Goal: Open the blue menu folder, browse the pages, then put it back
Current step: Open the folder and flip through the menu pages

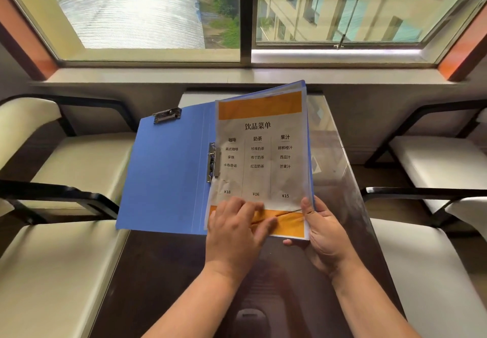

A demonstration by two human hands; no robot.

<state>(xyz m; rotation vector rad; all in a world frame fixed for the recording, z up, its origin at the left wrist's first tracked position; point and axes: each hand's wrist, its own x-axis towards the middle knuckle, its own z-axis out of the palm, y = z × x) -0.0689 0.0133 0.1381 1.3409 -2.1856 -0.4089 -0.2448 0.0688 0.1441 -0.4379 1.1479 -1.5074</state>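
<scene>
Folder (pixel 168 174) lies open along the table's (pixel 163 271) length; left hand (pixel 237 229) presses spread on the drinks page (pixel 259 163), right hand (pixel 322 232) pinching its outer edge.

The menu page (pixel 259 163) in the open blue menu folder (pixel 168 169) is headed 饮品菜单. Under it stand three columns: 咖啡 with 美式咖啡, 拿铁, 卡布奇诺 and ¥18; 奶茶 with 珍珠奶茶, 布丁奶茶, 红豆奶茶 and ¥16; 果汁 with 鲜榨橙汁, 西瓜汁, 芒果汁 and ¥15

Lower pages (pixel 308 137) hidden beneath top menu sheet (pixel 259 158)
</scene>
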